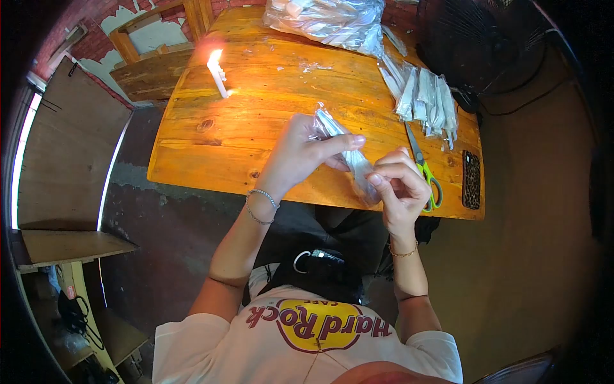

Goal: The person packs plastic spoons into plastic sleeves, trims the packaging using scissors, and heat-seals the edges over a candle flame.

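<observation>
A narrow clear plastic packet with white items inside is held slantwise over the table's near edge. My left hand is closed around its upper part, thumb on top. My right hand pinches the packet's lower end between thumb and fingers. A lit white candle stands tilted on the wooden table, up and left of my left hand. Scissors with green handles lie just beside my right hand.
Several filled packets lie in a row at the table's right. A large plastic bag of white items sits at the far edge. A leopard-patterned phone lies at the right edge. A dark fan stands behind the right corner.
</observation>
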Demonstrator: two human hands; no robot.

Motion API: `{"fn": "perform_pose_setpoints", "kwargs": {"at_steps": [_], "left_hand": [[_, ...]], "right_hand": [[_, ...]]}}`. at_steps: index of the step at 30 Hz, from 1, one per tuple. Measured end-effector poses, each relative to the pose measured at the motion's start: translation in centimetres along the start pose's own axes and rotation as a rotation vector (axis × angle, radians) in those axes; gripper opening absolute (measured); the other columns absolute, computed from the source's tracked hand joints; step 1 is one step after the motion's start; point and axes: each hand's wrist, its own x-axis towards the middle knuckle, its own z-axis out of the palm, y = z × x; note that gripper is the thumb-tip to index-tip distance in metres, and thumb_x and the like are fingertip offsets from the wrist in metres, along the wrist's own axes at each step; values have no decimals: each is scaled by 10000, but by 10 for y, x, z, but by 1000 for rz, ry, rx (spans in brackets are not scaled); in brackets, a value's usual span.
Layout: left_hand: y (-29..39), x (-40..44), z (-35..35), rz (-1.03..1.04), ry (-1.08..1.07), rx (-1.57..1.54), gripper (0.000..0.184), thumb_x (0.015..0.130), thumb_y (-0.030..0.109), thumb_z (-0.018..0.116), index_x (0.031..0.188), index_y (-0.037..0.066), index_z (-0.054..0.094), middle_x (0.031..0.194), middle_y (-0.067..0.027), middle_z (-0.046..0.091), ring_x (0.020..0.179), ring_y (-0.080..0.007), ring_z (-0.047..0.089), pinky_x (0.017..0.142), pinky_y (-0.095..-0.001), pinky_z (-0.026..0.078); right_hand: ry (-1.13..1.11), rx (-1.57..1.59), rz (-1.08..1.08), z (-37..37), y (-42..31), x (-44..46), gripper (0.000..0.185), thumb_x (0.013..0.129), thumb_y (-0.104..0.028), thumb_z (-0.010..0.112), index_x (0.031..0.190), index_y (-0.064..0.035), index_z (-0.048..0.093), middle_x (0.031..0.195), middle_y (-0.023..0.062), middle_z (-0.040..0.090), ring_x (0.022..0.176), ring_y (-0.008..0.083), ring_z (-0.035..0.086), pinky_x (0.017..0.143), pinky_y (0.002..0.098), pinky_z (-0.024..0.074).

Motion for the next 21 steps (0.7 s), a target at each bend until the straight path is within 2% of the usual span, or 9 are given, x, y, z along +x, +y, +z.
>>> {"fn": "perform_pose_setpoints", "kwargs": {"at_steps": [5,11,14,17,18,21], "left_hand": [[0,0,-1,-24,-18,-2,206,790,122,645,856,-73,641,761,-134,651,653,-173,647,609,-274,548],[-10,0,-2,1,0,-75,206,785,140,658,842,-58,647,741,-126,651,637,-162,643,574,-254,538],[-11,5,-10,-31,53,21,217,782,163,670,834,-47,651,736,-115,653,627,-151,639,560,-241,532],[-9,7,-15,-63,53,158,226,783,182,675,823,-39,653,733,-104,654,624,-142,635,552,-229,524],[-10,8,-14,-62,51,176,225,783,185,675,817,-37,653,730,-102,654,623,-139,635,551,-224,521],[-14,12,-13,-33,47,207,245,786,204,675,787,-39,649,709,-98,651,606,-127,631,539,-214,514]], "right_hand": [[2,-2,-19,-1,2,-1,79,671,21,689,717,12,626,681,78,584,617,148,491,612,268,348],[-12,28,1,1,3,-5,56,693,24,674,721,16,626,682,73,580,620,137,483,614,255,354],[-78,118,345,0,-3,1,45,754,-7,638,737,32,623,685,64,577,630,111,479,603,236,360],[-201,117,478,-5,-3,6,138,818,-70,599,743,44,614,678,51,569,641,81,476,580,223,363],[-251,86,499,-6,-4,10,206,844,-128,587,737,47,608,665,35,556,630,68,474,557,225,363],[-308,96,655,-8,-5,18,237,855,-146,579,719,47,604,652,28,541,612,64,466,545,225,361]]}}
